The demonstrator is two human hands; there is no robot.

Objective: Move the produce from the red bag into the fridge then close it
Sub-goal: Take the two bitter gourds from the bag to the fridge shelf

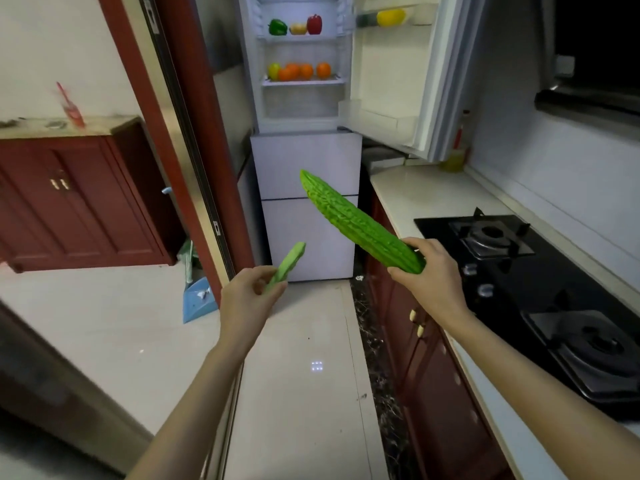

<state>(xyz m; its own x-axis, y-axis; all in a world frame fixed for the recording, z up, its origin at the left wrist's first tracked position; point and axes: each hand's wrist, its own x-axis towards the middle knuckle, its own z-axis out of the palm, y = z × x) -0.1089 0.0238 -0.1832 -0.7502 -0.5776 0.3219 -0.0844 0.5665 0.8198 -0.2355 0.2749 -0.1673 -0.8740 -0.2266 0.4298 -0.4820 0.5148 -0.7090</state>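
Note:
My right hand [429, 271] grips the near end of a long bumpy bitter gourd [349, 220], which points up and left toward the fridge [304, 168]. My left hand [249, 292] holds a small pale green vegetable [289, 261] by its lower end. The fridge stands ahead with its upper door [408, 81] swung open to the right. On its shelves sit a green pepper [277, 27], a red pepper [314, 24], and several oranges [304, 71]. A yellow item [390, 17] lies in the door shelf. No red bag is in view.
A counter [426, 199] with a black gas hob [540, 289] runs along the right, red cabinets beneath it. A red door frame [194, 133] and a blue dustpan [199, 299] stand left of the fridge. A red cabinet [76, 199] is further left.

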